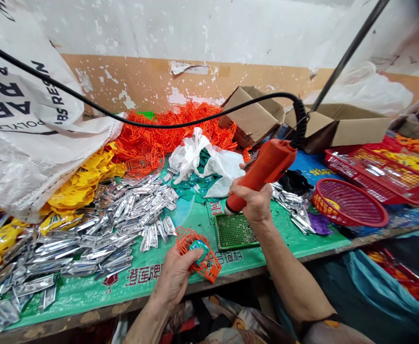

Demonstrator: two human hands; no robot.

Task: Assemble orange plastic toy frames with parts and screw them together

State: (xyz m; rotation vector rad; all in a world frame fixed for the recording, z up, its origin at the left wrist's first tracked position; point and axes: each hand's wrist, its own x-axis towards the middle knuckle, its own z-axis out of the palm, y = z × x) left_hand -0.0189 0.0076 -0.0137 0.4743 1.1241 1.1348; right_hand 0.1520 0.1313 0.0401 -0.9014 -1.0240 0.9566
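Note:
My left hand [177, 270] is closed on an orange plastic frame [209, 270] near the table's front edge. A small teal plastic piece [199, 248] lies on that frame under my thumb. My right hand [256, 200] wraps round a red electric screwdriver [270, 162], which is tilted with its dark nose pointing down and left. Below the nose sits a green grid tray [235, 231] with small dark bits in it, probably screws. The tool's tip is hidden or too small to make out. Shiny metal pieces [138, 205] are heaped left of my left hand.
Behind lie a tangled heap of orange plastic frames [152, 138], teal pieces around a white plastic bag [224, 165], and yellow pieces [84, 181]. A red round basket [350, 203] and cardboard boxes [256, 114] stand right and back. A black cable [181, 125] arches across to the screwdriver.

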